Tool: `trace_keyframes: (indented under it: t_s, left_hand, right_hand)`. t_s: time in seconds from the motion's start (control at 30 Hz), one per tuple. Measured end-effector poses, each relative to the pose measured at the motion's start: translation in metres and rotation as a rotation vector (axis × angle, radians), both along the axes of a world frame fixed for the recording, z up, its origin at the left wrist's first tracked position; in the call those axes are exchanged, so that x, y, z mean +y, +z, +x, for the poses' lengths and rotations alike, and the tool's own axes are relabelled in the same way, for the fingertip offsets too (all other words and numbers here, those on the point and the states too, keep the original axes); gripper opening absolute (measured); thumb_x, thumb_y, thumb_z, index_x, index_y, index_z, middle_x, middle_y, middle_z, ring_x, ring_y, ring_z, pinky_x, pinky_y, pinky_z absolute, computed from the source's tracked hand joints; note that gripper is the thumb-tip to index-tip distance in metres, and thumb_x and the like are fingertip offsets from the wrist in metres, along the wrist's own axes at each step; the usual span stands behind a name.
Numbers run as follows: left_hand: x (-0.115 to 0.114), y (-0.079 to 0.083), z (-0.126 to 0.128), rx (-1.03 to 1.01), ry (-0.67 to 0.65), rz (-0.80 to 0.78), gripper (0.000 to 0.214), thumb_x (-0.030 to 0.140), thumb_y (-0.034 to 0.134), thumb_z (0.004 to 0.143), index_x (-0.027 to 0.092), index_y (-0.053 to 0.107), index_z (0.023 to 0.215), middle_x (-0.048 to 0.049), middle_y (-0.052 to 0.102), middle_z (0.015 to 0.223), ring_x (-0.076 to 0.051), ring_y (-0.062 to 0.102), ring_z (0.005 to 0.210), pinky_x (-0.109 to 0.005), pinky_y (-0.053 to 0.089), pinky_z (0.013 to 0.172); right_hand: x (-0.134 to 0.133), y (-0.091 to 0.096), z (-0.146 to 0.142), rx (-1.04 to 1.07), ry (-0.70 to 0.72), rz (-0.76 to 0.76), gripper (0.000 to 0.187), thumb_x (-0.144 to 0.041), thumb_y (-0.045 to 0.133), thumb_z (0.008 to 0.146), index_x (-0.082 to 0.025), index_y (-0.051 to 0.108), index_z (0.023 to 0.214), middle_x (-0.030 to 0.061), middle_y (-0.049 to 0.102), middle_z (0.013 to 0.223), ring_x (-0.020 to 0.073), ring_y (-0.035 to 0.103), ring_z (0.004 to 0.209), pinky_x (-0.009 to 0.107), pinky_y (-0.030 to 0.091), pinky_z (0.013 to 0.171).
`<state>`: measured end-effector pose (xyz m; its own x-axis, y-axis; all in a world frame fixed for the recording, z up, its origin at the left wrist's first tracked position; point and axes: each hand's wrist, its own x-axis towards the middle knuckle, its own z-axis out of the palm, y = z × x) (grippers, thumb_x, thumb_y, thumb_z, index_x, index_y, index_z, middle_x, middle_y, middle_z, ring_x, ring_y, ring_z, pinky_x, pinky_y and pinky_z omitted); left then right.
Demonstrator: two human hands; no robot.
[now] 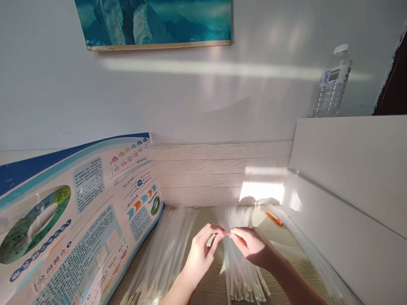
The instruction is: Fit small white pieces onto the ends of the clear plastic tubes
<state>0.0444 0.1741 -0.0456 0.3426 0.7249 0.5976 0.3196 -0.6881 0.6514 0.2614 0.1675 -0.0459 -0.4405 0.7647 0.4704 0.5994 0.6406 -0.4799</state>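
Head view: the fingers of the left hand (200, 250) and right hand (251, 245) are pinched together on a few strands from the fanned bundle of white strips (244, 275), with the wooden tabletop (211, 284) beneath that bundle, a second bundle of white strips (159, 258) to its left and a small orange stick (274, 218) beyond it.

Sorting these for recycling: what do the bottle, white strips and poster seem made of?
The bottle: clear, glossy plastic, with see-through ridged walls. The white strips: probably matte, slightly translucent plastic; hard to be sure. The poster: probably coated paper or thin board, printed and curving.
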Motion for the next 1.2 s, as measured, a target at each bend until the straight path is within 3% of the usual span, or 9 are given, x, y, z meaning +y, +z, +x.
trace_keyframes:
  t_s: [0.1,0.2,0.33,0.53,0.77,0.9,1.03,1.2]
  left_hand:
    - [0.0,0.002,0.008,-0.277,0.002,-0.325,0.016,0.035,0.069,0.091,0.02,0.071,0.087,-0.0067,0.071,0.091,-0.022,0.066,0.09,-0.032,0.05,0.085]
    - [0.003,0.003,0.016,-0.564,-0.089,-0.597,0.023,0.037,0.08,0.081,0.016,0.069,0.081,-0.0038,0.067,0.078,-0.017,0.063,0.076,-0.029,0.049,0.078]
    - [0.006,0.003,0.02,-0.693,-0.16,-0.733,0.03,0.035,0.086,0.074,0.017,0.072,0.092,-0.0007,0.064,0.075,-0.013,0.059,0.067,-0.027,0.048,0.072]
    - [0.002,0.003,0.02,-0.8,-0.216,-0.953,0.032,0.022,0.083,0.073,0.015,0.075,0.103,-0.0035,0.068,0.083,-0.01,0.061,0.067,-0.022,0.049,0.072]
    - [0.001,0.005,0.024,-0.829,-0.253,-1.05,0.029,0.016,0.077,0.071,0.014,0.076,0.1,-0.0074,0.073,0.095,-0.009,0.059,0.063,-0.022,0.048,0.068]
    - [0.004,0.002,0.025,-0.817,-0.226,-1.062,0.023,0.018,0.076,0.069,0.011,0.076,0.091,-0.0068,0.072,0.085,-0.008,0.054,0.056,-0.022,0.042,0.057]
    - [0.006,-0.002,0.024,-0.813,-0.199,-1.032,0.021,0.019,0.075,0.064,0.011,0.074,0.084,-0.0048,0.07,0.073,-0.008,0.05,0.051,-0.022,0.037,0.052]
    - [0.003,-0.002,0.023,-0.781,-0.211,-0.981,0.021,0.017,0.068,0.063,0.013,0.071,0.084,-0.0016,0.065,0.065,-0.01,0.051,0.047,-0.022,0.038,0.05]
  right_hand:
    - [-0.001,0.001,-0.001,-0.08,-0.03,0.123,0.023,-0.017,0.041,0.101,-0.022,0.057,0.085,-0.0013,0.055,0.067,0.0129,0.045,0.057,0.028,0.032,0.056]
    - [0.0,0.0,0.0,-0.202,-0.087,0.242,0.022,-0.013,0.042,0.099,-0.023,0.059,0.09,0.0001,0.061,0.07,0.015,0.052,0.059,0.03,0.032,0.057]
    - [0.003,-0.004,0.001,-0.306,-0.146,0.372,0.023,-0.005,0.044,0.092,-0.023,0.06,0.094,0.001,0.063,0.071,0.0162,0.056,0.061,0.03,0.03,0.057]
    - [0.004,-0.007,0.006,-0.333,-0.145,0.512,0.025,0.0,0.047,0.085,-0.021,0.059,0.09,0.0015,0.058,0.071,0.0162,0.054,0.063,0.03,0.03,0.059]
    - [0.006,-0.017,0.012,-0.33,-0.174,0.643,0.031,-0.004,0.046,0.093,-0.022,0.069,0.103,0.0011,0.058,0.066,0.0161,0.053,0.06,0.03,0.034,0.057]
    - [0.008,-0.021,0.012,-0.37,-0.134,0.573,0.024,-0.008,0.052,0.093,-0.023,0.07,0.096,0.0016,0.06,0.065,0.016,0.054,0.059,0.03,0.034,0.054]
    - [0.009,-0.026,0.01,-0.527,-0.176,0.621,0.032,-0.01,0.043,0.098,-0.024,0.071,0.106,0.0021,0.061,0.068,0.0162,0.056,0.063,0.03,0.038,0.058]
    - [0.005,-0.023,0.008,-0.508,-0.125,0.657,0.034,-0.012,0.037,0.101,-0.022,0.069,0.11,0.0026,0.062,0.073,0.0161,0.056,0.066,0.031,0.04,0.061]
